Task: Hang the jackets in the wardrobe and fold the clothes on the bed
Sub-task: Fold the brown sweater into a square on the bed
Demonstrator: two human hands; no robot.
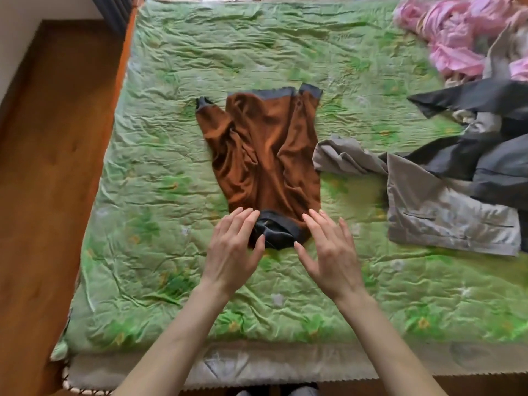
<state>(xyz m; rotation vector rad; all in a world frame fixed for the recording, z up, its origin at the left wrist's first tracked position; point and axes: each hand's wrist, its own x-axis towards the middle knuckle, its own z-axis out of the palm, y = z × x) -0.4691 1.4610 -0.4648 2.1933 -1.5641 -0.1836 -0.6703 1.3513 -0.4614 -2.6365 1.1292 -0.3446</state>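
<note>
Just between fingers (pixel 245 217): sweater collar (pixel 275 231)

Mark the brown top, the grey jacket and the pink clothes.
brown top (pixel 265 150): head view, middle of its body.
grey jacket (pixel 445 212): head view, light panel near the pocket slit.
pink clothes (pixel 454 35): head view, middle of the heap.

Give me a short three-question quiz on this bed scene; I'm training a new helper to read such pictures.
1. True or false: the brown top lies spread flat on the green bedcover.
2. Which is nearest the top's dark collar? A) both hands B) the pink clothes C) the grey jacket
3. Fill in: the left hand and right hand have fingers that are ____.

Key: 1 true; 2 A; 3 straight, holding nothing.
</note>
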